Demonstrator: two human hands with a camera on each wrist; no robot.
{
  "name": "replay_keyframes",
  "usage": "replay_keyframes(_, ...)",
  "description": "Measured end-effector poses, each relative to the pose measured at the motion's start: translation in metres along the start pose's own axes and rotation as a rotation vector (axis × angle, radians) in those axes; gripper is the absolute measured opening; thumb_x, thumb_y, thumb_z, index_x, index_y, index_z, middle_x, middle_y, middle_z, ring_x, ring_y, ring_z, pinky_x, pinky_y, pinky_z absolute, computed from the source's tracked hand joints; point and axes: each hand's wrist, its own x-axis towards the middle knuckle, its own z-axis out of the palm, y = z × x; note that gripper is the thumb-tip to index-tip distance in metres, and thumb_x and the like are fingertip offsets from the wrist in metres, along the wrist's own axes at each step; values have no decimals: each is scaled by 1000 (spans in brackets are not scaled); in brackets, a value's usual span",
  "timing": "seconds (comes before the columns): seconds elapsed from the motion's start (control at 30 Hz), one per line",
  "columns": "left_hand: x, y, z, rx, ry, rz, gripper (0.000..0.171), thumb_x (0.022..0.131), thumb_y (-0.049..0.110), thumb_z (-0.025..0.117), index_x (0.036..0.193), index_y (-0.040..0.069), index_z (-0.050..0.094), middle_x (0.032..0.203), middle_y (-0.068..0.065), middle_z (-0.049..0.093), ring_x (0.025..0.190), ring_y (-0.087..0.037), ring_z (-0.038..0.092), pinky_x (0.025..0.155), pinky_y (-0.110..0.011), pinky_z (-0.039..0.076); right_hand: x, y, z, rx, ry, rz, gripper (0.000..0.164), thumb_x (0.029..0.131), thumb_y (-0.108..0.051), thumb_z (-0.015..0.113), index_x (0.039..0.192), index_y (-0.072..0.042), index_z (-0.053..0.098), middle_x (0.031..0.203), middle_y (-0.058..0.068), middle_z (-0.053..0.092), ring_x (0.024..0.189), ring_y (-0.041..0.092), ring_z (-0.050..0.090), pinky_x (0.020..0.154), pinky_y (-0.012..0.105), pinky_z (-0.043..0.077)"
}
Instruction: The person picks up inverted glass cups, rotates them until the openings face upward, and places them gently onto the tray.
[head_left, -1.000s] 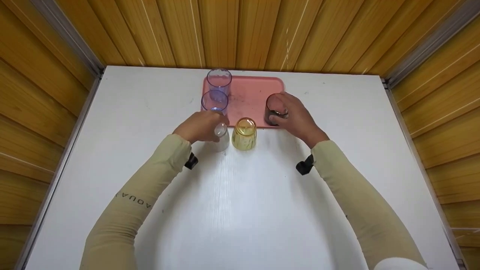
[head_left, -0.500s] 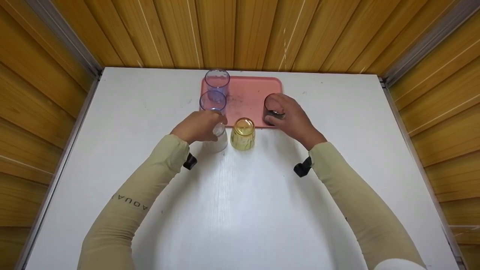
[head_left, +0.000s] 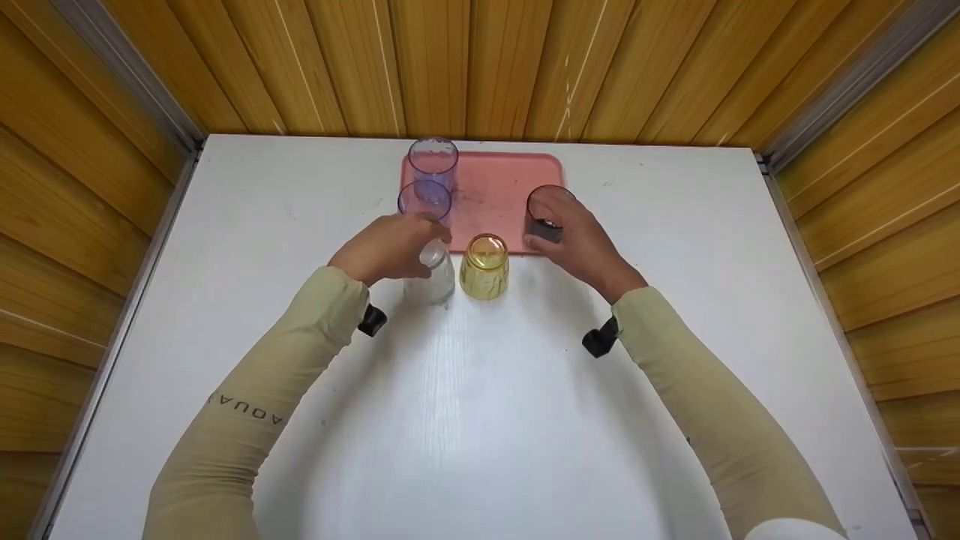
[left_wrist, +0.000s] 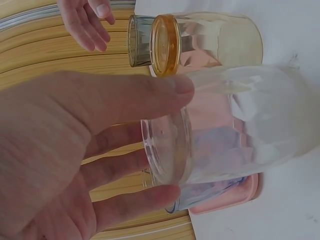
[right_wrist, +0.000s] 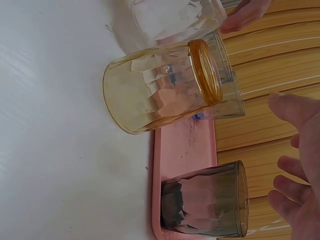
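Note:
In the head view, an upside-down clear glass (head_left: 441, 283) stands on the white table just in front of a pink tray (head_left: 499, 176). My left hand (head_left: 386, 246) is around its upturned base, thumb and fingers spread to either side; the left wrist view shows the thumb overlapping it, firm contact unclear. An upside-down amber glass (head_left: 485, 274) stands beside it, untouched. My right hand (head_left: 577, 236) is by an upright grey glass (right_wrist: 205, 202) at the tray's right front corner. In the right wrist view its loosely bent fingers are apart from that glass.
Two upright bluish-purple glasses, a rear one (head_left: 433, 161) and a front one (head_left: 424, 202), stand at the tray's left side. Wood-pattern panels (head_left: 435, 67) rise behind the table and along both sides.
The view has shifted slightly. My left hand has drawn a little left, and my right hand a little nearer and lower against the grey glass. The glasses appear to stay in place.

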Motion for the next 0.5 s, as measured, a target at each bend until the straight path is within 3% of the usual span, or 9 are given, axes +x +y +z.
replay_keyframes(0.5,-10,10,-17,21,-2,14,50,74,12,83,121,13,66,120,-6,63,108,-25,64,98,-44,52,-5,-15,2,-56,-51,66,66,86,-36,72,143,-19,44,144,3,47,133,17,45,110,40,42)
